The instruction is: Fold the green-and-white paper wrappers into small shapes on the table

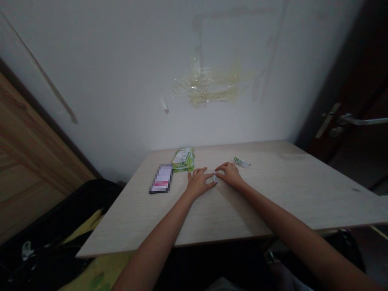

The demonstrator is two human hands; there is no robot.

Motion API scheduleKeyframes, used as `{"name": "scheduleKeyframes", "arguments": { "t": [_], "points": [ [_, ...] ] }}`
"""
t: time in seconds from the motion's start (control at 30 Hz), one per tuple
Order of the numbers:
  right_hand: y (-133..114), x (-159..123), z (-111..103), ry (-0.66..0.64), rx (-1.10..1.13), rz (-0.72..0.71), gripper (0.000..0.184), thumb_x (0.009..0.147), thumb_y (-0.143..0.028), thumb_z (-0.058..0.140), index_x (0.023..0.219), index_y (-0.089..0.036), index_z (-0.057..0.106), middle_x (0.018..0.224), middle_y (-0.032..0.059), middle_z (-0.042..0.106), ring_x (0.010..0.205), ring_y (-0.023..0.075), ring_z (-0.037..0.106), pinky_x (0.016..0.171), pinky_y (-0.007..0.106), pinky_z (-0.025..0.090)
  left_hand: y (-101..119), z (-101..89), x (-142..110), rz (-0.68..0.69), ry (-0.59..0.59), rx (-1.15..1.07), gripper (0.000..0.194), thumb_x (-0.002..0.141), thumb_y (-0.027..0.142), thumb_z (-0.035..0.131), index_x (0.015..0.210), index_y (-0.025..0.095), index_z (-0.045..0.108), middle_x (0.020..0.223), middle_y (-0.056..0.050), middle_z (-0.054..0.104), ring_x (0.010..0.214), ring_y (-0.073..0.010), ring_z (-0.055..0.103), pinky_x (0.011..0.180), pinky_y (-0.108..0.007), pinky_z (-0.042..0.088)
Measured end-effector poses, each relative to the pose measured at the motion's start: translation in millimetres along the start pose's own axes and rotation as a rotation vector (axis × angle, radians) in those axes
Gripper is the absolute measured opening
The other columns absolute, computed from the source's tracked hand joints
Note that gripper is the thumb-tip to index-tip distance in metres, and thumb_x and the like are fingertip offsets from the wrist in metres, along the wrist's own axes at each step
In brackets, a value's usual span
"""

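- Small packet (214,179), one: pale with some green, on the table (242,210) between my two hands, mostly covered by fingers; I cannot read its long axis.
- Left hand (200,181), one: left of the small packet, thumb at its near side and forefinger at its far side, other fingers fanned apart. Contact appears likely; whether they pinch it, I cannot tell.
- Right hand (230,174), one: right and slightly far of the small packet, fingers curled down, tips pointing left to its far edge. Grip cannot be told from my view.
- Governing relation: the small packet lies right of the left hand and left of the right hand; I judge the left fingers nearer.
- Green strip (241,162), one: just beyond the right hand, long axis left-far to right-near.
- Green packets (183,159), stacked: far left of the left hand.
- Phone (161,178), one: left, beside the stack, screen blurred.
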State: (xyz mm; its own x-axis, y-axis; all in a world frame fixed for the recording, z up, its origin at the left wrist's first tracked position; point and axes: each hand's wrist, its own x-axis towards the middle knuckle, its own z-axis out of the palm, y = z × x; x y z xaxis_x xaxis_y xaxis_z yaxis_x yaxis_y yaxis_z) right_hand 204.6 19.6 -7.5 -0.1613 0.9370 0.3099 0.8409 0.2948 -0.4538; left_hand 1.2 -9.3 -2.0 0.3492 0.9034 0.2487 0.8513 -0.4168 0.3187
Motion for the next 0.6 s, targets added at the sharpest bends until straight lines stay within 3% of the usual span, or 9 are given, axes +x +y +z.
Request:
{"name": "scheduleKeyframes", "arguments": {
  "t": [0.33, 0.6],
  "points": [
    [2.9, 3.5, -3.9, -0.008, -0.015, -0.065, 0.029, 0.086, -0.047, 0.069, 0.105, -0.026, 0.077, 0.112, 0.0093, 0.065, 0.11, 0.0251, 0.057, 0.1, 0.038, 0.039, 5.6, -9.6, -5.9, -0.096, -0.047, 0.055, 0.051, 0.083, 0.073, 0.054, 0.128, 0.051, 0.063, 0.159, -0.003, 0.04, 0.147, -0.0423, 0.025, 0.113, -0.074, 0.006],
    [6.0, 4.7, -3.8, -0.044, -0.016, -0.132, 0.026, 0.088, -0.042, 0.066, 0.107, -0.027, 0.076, 0.116, 0.0084, 0.064, 0.114, 0.0248, 0.056, 0.102, 0.039, 0.04, 7.1, -10.9, -6.6, -0.109, -0.05, 0.08, 0.053, 0.083, 0.075, 0.051, 0.13, 0.053, 0.06, 0.157, -0.005, 0.042, 0.147, -0.0415, 0.025, 0.112, -0.075, 0.006]
  ]
}}
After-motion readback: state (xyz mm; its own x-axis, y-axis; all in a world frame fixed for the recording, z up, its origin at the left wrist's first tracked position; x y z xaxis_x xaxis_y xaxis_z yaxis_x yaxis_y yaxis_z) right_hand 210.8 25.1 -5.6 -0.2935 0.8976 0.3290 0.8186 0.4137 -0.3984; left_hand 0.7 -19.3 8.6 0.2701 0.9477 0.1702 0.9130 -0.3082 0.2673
